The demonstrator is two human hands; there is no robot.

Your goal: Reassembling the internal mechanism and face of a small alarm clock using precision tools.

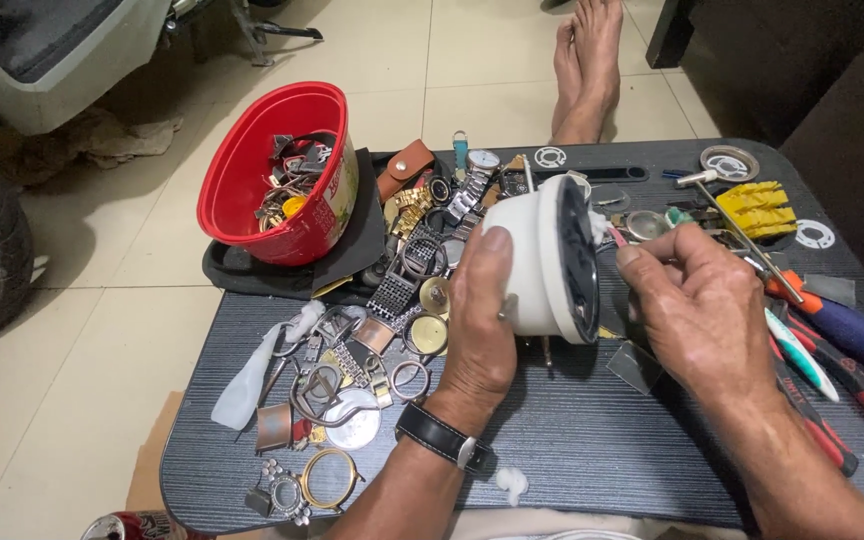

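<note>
Both hands work above the table (pixel 592 440): the left hand (pixel 477 320) grips a white gauge (pixel 542 265) on its side. The right hand (pixel 702 310) pinches what may be a small tool at the gauge's dark face, beside watch parts (pixel 372 330) and a red tub (pixel 272 170).

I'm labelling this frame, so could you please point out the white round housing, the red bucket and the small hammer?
white round housing (pixel 532 265), head view, on its white side wall.
red bucket (pixel 237 175), head view, on its inner wall.
small hammer (pixel 697 179), head view, on its metal head.
</note>
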